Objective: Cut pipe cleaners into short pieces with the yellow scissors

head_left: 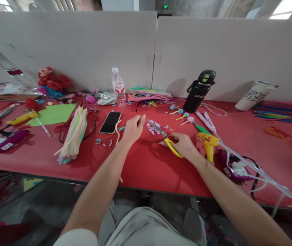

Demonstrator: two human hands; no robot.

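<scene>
My right hand grips a pair of scissors with yellow and red handles. Their blades point up and left, over a heap of small lilac cut pieces. Just left of the blade tips, my left hand is closed in a pinch; what sits between its fingertips is too small to make out. A cream fuzzy strip, like a pipe cleaner, passes under my left forearm and shows again at the table's front edge. Beside that hand lies a black-screened phone. A few loose blue and pink bits are near it.
A bundle of pale pipe cleaners lies to the left. Behind stand a water bottle and a black flask. At right are a yellow glue gun, a purple power box and a white cup.
</scene>
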